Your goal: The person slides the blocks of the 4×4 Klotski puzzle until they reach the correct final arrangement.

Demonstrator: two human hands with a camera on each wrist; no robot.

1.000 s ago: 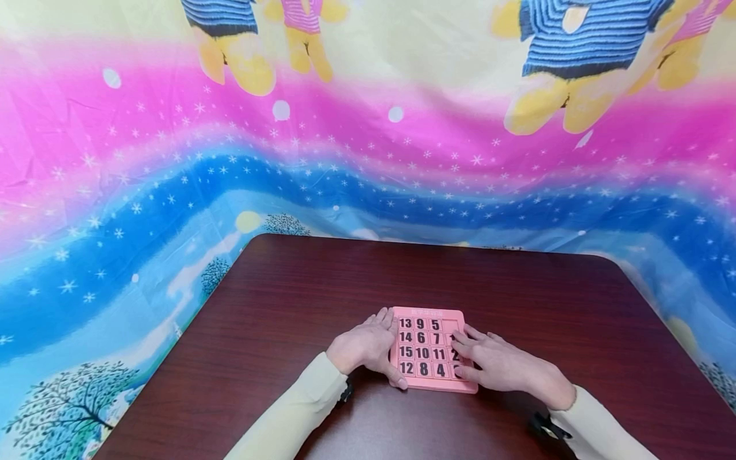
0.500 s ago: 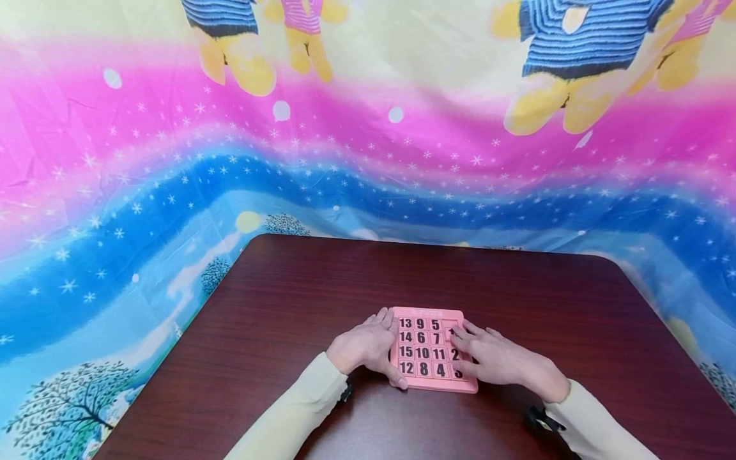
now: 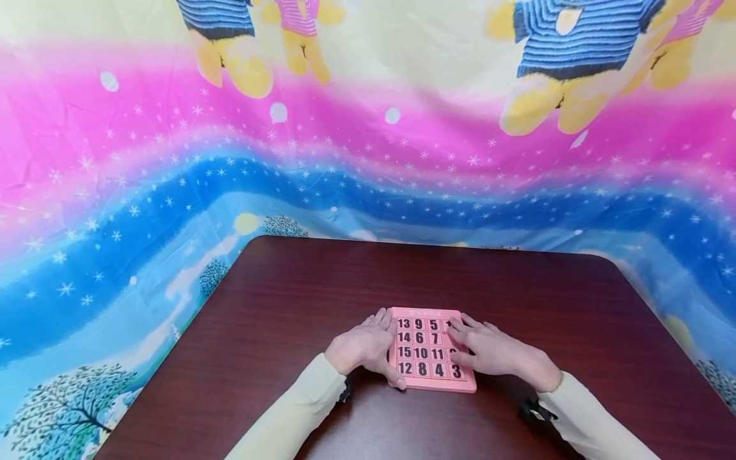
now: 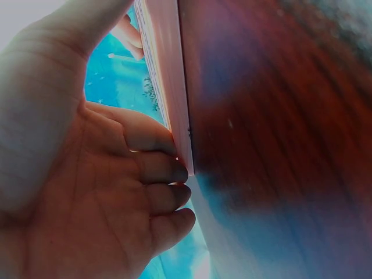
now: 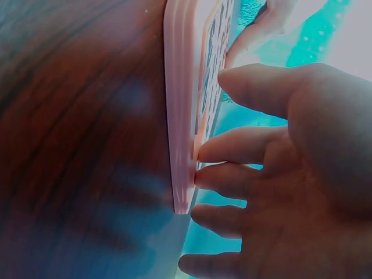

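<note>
The place looked like an indoor nook hung with printed cloth [image 3: 368, 144]; whether it lay in a home, an office or a studio could not be told. The cloth filled the upper frame and ran down both sides, its folds and creases showing fabric. Its cream, pink and blue bands, snowflakes [image 3: 473, 160], trees [image 3: 71, 396] at lower left and cartoon figures [image 3: 581, 48] along the top edge suited a child's room. Close before it, a dark table [image 3: 322, 281] with rounded far corners and wood grain spread across the lower middle.
</note>
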